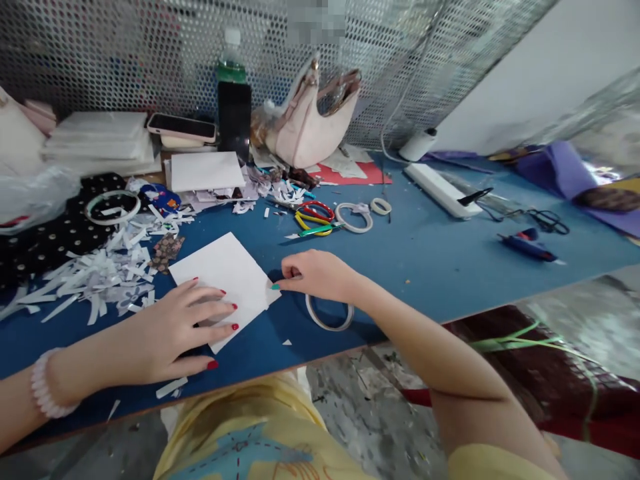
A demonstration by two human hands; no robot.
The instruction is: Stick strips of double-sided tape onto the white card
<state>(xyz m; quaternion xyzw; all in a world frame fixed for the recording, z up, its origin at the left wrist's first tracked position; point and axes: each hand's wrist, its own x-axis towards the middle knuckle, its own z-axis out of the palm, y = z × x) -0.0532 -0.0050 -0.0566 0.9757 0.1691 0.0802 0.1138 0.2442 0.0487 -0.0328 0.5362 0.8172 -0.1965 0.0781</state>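
A white square card [227, 280] lies turned like a diamond on the blue tabletop. Fingers spread, my left hand [183, 330] rests flat on its lower left part and has nothing in its grasp. At the card's right corner, my right hand [317, 273] is closed in a pinch on a small pale flap [273, 294]; whether this is paper or tape, I cannot tell. A white roll of tape [330, 327] lies partly beneath my right wrist. Just beyond are a green craft knife [317, 231] and scissors with red and yellow handles [315, 215].
Paper scraps [107, 267] are heaped at the left, by a black dotted cloth [55, 220]. Behind stand a stack of white cards [205, 171], a phone [183, 126] and a pink handbag [310, 127]. A white power strip [443, 192] and dark scissors [547, 220] lie right.
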